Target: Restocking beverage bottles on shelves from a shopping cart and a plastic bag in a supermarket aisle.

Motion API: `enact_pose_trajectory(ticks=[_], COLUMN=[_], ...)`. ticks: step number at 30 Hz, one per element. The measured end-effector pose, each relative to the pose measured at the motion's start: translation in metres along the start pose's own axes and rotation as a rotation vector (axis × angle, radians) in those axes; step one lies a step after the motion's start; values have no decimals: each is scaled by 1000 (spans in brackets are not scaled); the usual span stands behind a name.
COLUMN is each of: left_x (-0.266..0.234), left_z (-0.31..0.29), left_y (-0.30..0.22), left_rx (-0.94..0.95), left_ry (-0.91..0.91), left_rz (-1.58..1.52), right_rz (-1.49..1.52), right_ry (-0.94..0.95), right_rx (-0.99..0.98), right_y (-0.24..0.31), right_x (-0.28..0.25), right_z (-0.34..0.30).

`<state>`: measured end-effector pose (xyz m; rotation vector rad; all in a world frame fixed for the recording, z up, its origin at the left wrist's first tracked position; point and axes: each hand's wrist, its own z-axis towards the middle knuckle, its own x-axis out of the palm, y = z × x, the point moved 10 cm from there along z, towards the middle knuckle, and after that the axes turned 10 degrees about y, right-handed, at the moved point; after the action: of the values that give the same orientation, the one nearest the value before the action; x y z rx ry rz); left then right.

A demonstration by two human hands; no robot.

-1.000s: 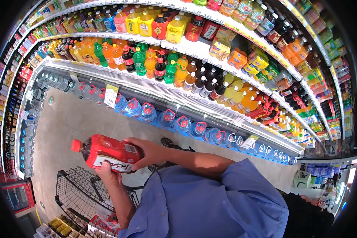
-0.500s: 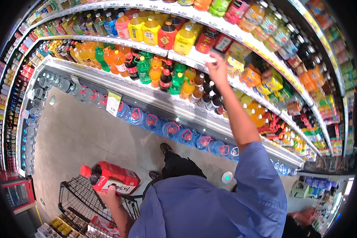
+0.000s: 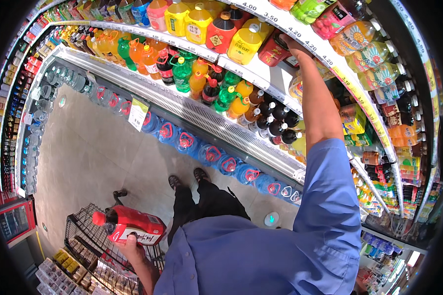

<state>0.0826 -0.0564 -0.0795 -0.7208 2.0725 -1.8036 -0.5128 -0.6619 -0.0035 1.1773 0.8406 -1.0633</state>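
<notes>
My left hand point(image 3: 131, 250) is closed around a large plastic drink bottle point(image 3: 138, 226) with a red label and red cap. The bottle lies tilted on its side above the wire shopping cart point(image 3: 91, 226). My right arm is stretched up into the drinks shelf, with my right hand point(image 3: 294, 46) at the top of a dark red bottle point(image 3: 270, 51) standing there. Its fingers are mostly hidden by the shelf edge above and by the hand itself. Left of that bottle stand a big yellow bottle point(image 3: 245, 45) and a red bottle point(image 3: 220, 35).
Below are shelves of soda bottles point(image 3: 182, 76) and a floor row of large blue-tinted water jugs point(image 3: 211, 153). A price card point(image 3: 138, 114) sticks out over the jugs. Boxed goods point(image 3: 66, 260) stand by the cart at lower left. A red-framed cooler point(image 3: 15, 220) is at far left.
My right hand has gone from in front of the shelf edge deeper in, to the dark red bottle. The view has shifted; my left hand still holds its bottle near the cart.
</notes>
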Motion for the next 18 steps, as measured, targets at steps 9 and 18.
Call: enact_pose_trajectory(ticks=[9, 18], left_x=[-3, 5], left_z=[24, 41], left_y=[-1, -5], left_rx=[11, 18], left_ry=[0, 71], left_rz=[5, -8], right_rz=[83, 400], right_ry=[352, 286], right_rx=[160, 178], right_y=[-45, -78], right_x=[25, 7], right_z=[-41, -85])
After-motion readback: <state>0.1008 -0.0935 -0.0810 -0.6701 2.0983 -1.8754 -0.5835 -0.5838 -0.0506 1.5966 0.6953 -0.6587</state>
